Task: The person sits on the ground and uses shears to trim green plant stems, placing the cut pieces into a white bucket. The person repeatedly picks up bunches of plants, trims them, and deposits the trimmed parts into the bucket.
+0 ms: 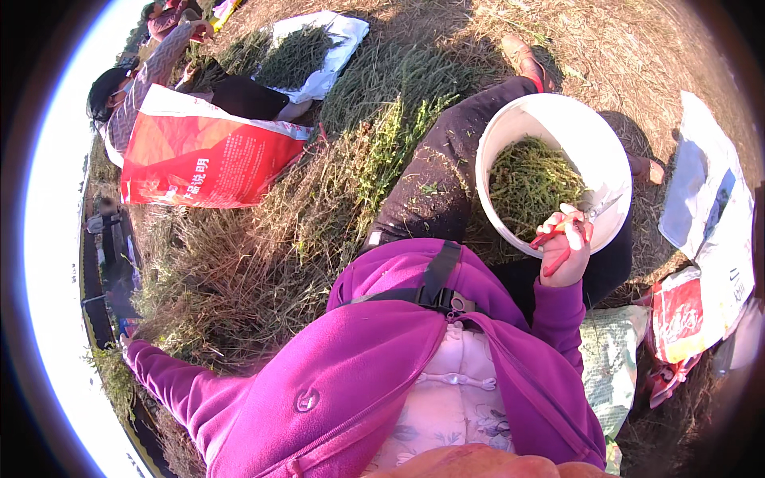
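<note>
My right hand (566, 254) grips red-handled pruning shears (557, 267), with the metal blades pointing over the rim of a white plastic bucket (606, 143). Cut green plant tips (532, 182) lie heaped in the bucket, which stands between my legs. Out to the far left, my left arm is stretched sideways. Only a little of my left hand (125, 342) shows past the purple sleeve, beside leafy green stalks (113, 377). Its fingers are too small and hidden to tell whether they hold any.
A pile of dry and green stalks (239, 281) spreads along my left side. Beyond it, a red and white sack (209, 155) partly covers a seated person (155, 66). Stalks rest on a white sheet (352, 36). More printed sacks (708, 197) lie to my right.
</note>
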The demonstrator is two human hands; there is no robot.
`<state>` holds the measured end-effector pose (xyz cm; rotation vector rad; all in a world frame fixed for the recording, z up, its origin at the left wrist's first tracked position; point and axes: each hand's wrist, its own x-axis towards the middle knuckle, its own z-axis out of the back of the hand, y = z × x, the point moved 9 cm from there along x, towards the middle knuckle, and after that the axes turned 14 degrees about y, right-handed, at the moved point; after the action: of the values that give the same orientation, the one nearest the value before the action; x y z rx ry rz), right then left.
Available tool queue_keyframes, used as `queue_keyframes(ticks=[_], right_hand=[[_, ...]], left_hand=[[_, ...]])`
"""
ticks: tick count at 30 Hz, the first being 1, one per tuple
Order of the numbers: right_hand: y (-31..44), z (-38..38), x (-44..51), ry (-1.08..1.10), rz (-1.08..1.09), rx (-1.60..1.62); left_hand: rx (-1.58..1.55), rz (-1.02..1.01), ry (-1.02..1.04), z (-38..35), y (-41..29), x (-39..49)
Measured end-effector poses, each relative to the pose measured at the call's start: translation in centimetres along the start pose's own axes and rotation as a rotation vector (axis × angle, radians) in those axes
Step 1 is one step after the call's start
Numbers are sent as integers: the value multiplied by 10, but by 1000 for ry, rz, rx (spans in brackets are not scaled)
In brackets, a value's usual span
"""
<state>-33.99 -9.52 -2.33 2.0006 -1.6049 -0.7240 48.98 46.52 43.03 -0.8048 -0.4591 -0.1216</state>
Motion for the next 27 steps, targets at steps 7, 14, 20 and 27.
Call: queue_keyframes(ticks=[7,14,20,27], right_hand=[[38,6,-2,-57,117,-47],[70,34,-21,-185,214,-190],[65,33,-21,-230,218,-177],[61,37,-24,-252,74,-198]], left_hand=[[256,-724,218,-252,-97,-144],[-420,-1545,1869,-444,-391,-679],[805,-1932,1941,-508,-330,-956],[1097,-1733,1745,-645,-192,-1068]])
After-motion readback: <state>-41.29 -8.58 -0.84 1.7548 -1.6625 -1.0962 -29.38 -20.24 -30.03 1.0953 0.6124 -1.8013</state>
